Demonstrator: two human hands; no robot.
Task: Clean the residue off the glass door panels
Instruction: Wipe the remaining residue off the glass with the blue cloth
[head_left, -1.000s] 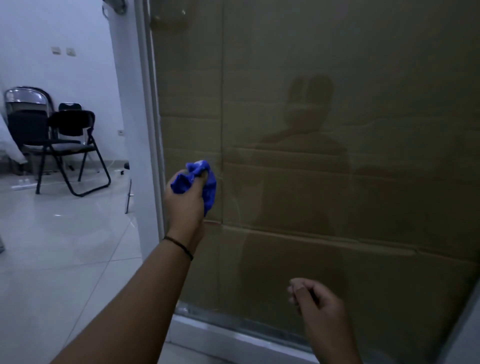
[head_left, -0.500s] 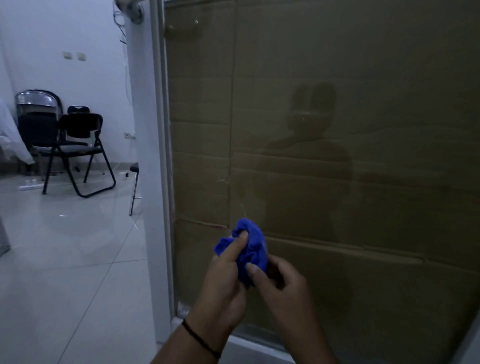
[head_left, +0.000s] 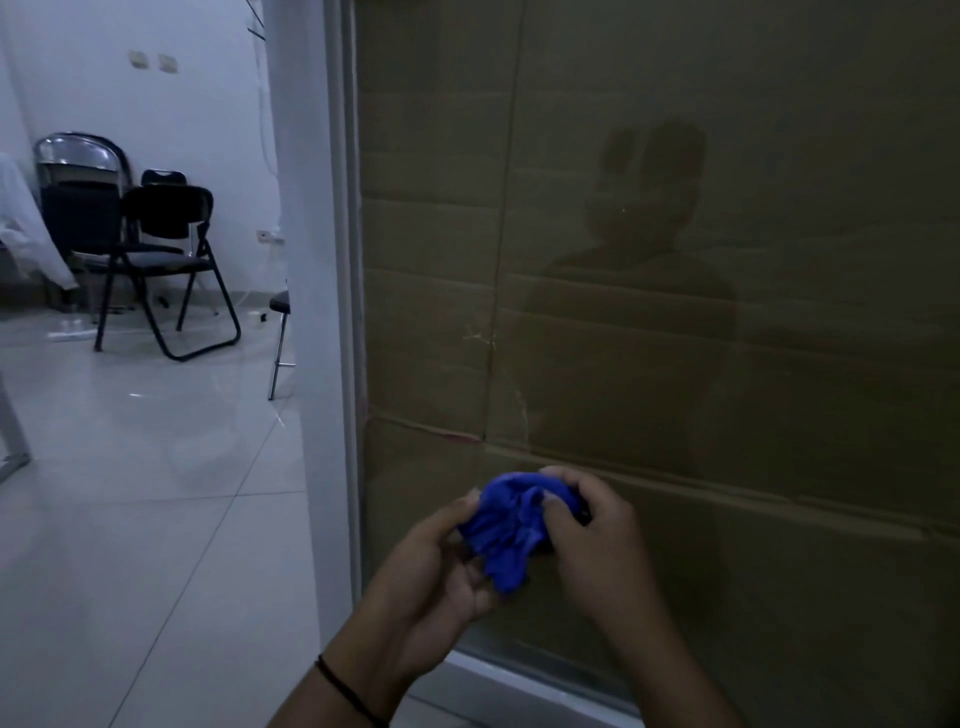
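Note:
A crumpled blue cloth (head_left: 511, 525) is bunched between both hands low in front of the glass door panel (head_left: 675, 312). My left hand (head_left: 431, 577) cups it from below and the left, fingers curled round it. My right hand (head_left: 597, 535) grips its upper right part with curled fingers. Brown cardboard fills the space behind the glass, and the glass reflects a person's outline. Faint whitish streaks (head_left: 485, 338) show on the glass above the hands.
A white door frame (head_left: 317, 312) runs up the panel's left edge, with a white sill (head_left: 519, 686) below. To the left lies a white tiled floor (head_left: 130, 493) with black folding chairs (head_left: 166, 260) against the far wall.
My left hand brought the cloth down from mid-height on the glass to low in front of the panel. My right hand rose to meet it, and both now hold the cloth.

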